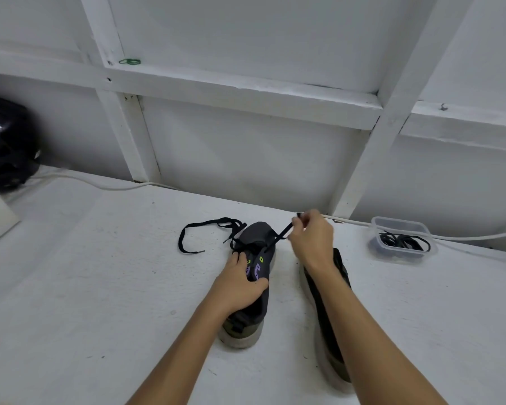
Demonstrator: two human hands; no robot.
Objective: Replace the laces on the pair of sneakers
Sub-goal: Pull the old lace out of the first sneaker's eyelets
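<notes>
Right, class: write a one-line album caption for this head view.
Left hand steadies a sneaker while right hand pulls its black lace.

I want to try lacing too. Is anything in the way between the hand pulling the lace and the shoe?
Nothing visible is. The right hand pinches the black lace, which runs straight down to the eyelets of the left sneaker. The left hand grips that sneaker further back, clear of the lace.

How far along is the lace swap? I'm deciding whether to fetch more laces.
Underway on the first shoe. The left hand steadies the left sneaker while the right hand pinches a black lace running taut to an upper eyelet; its other end lies loose on the table. The right sneaker shows no lacing where visible. Black laces wait in the plastic container.
</notes>
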